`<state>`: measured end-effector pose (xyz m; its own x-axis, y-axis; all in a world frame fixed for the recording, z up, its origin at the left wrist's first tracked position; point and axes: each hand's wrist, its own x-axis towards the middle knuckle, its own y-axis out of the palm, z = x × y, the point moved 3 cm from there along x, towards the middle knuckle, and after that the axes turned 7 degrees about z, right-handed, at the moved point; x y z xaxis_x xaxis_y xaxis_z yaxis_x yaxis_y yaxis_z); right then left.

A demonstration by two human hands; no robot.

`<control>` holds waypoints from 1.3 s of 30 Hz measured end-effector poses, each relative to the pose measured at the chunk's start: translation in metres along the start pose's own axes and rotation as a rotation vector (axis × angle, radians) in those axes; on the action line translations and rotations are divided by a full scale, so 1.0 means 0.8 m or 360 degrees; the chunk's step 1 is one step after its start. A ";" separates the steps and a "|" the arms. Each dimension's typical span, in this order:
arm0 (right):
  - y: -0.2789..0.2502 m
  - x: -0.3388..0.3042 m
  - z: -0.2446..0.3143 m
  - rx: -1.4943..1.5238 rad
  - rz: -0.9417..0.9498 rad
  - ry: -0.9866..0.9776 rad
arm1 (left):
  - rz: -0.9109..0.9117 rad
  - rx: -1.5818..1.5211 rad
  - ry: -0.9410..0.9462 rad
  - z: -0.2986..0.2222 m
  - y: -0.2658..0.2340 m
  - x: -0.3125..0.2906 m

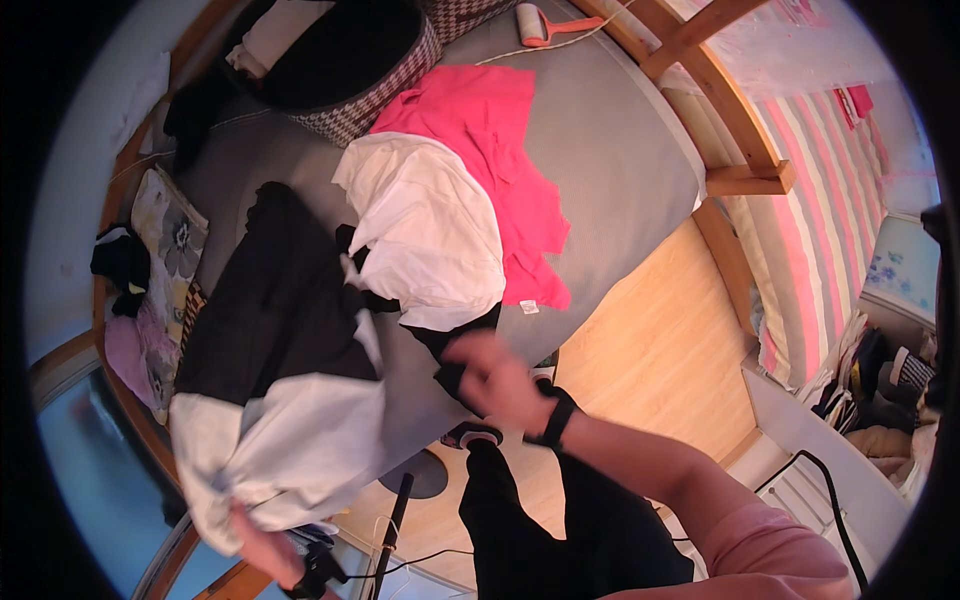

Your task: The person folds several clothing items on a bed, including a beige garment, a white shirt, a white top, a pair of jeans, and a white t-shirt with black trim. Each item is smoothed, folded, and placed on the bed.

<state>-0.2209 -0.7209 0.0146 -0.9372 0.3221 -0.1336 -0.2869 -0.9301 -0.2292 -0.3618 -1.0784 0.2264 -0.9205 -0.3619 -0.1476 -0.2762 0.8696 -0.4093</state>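
Note:
At the left, my left hand is closed on the pale hem of a black-and-white garment, which stretches from my hand up over the bed. The black half lies farther away, the whitish half nearer, and motion blurs it slightly. My right hand hovers by the bed's near edge, close to the black trim of a white piece of clothing. Motion smears its fingers, so their grip does not show. Partly under the white piece lies a bright pink cloth with a small white tag.
A houndstooth basket with dark and light fabric stands on the grey bed sheet. Beyond lies an orange-handled lint roller. A floral pillow rests at the left. Wooden bed posts and a striped cover are at the right.

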 end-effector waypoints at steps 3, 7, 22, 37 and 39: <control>-0.071 0.066 -0.073 -0.0541 -0.0527 0.0352 | -0.0178 0.0311 0.0632 -0.047 -0.076 0.014; -0.095 0.132 -0.099 -0.0790 -0.0374 -0.0081 | 0.0108 0.0687 0.0642 -0.009 -0.076 0.015; 0.033 0.133 -0.103 -0.0802 0.0590 0.0141 | 0.0703 0.0160 -0.0738 0.254 0.134 -0.081; -0.149 -0.110 0.110 0.1981 -0.0681 0.0505 | 0.1306 0.0519 0.0727 0.082 0.197 -0.233; -0.169 -0.136 0.166 0.2223 -0.0436 0.0573 | 0.1587 0.0591 0.1138 0.018 0.223 -0.252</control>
<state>-0.1068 -0.6534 0.1884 -0.7845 0.3437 -0.5162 -0.5942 -0.1780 0.7844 -0.2218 -0.8556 0.1701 -0.6585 0.7497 -0.0668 0.6023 0.4716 -0.6441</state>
